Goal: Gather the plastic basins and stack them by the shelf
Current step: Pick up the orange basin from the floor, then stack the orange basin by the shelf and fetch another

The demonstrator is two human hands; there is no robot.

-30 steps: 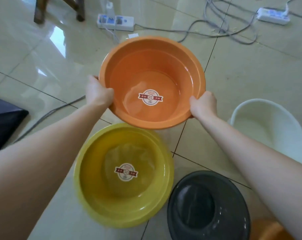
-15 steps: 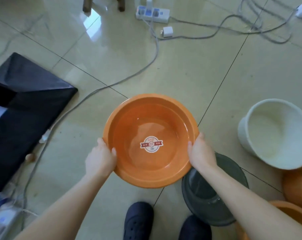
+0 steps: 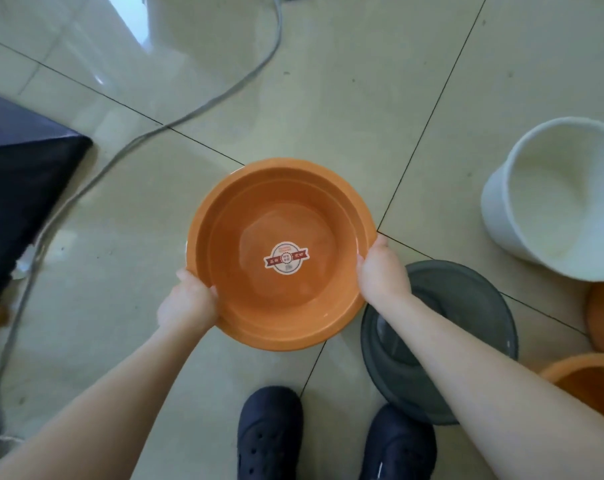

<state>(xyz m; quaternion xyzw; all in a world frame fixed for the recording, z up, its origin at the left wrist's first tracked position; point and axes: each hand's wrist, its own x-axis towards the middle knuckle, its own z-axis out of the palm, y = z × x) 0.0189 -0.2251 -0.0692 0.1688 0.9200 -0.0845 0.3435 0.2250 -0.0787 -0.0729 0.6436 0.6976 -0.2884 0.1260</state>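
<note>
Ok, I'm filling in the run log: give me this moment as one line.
stage: carrying | held: orange basin | left hand: rim grip | right hand: rim grip | on floor: grey basin, white basin

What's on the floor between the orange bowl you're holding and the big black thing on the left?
Only a grey cable, snaking across bare tiles between the orange basin and the black sheet, seen in the head view.

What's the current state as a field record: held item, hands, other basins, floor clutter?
held: orange basin, upright, sticker inside
left hand: grips near-left rim
right hand: grips right rim
grey basin: on floor, under right forearm
white basin: on floor, tilted, far right
more orange basins: right edge, cropped
clutter: grey cable, black sheet
</note>
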